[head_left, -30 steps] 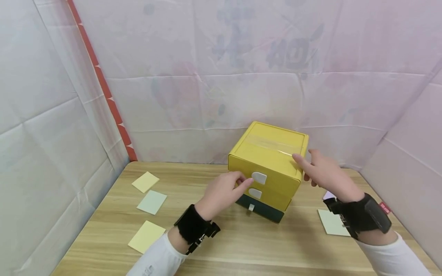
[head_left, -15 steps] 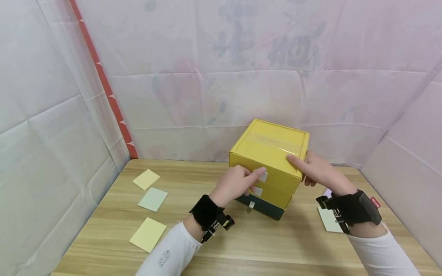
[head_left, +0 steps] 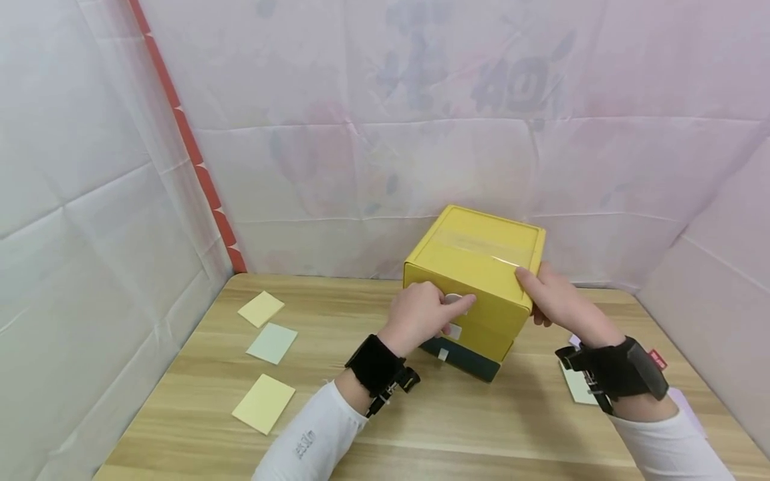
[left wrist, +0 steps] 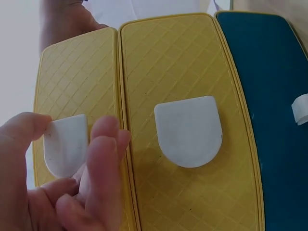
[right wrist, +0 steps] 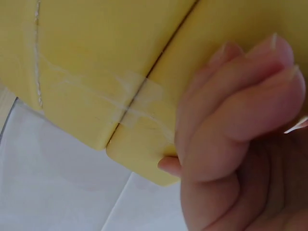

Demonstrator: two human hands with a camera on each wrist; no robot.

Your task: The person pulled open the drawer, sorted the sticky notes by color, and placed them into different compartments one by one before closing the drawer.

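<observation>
A small yellow drawer box (head_left: 475,257) stands at the back middle of the wooden table (head_left: 481,421). It has two yellow drawers over a dark teal bottom drawer (head_left: 466,359), each with a white tab handle. My left hand (head_left: 424,314) pinches the top drawer's tab (left wrist: 62,156) between thumb and fingers (left wrist: 108,144). The middle tab (left wrist: 188,131) and the bottom tab (left wrist: 301,108) are untouched. All drawers look closed. My right hand (head_left: 556,297) grips the box's upper right front corner, with fingers curled round the edge (right wrist: 231,120) of the taped yellow box (right wrist: 96,72).
Three sticky notes lie on the table's left side: yellow (head_left: 261,308), pale green (head_left: 271,343), yellow (head_left: 263,403). Another pale note (head_left: 577,386) lies behind my right wrist. White sheeting walls close in the left, back and right sides.
My left hand moved from beside the top tab onto it and now pinches it. My right hand came down from near the box corner and grips it.
</observation>
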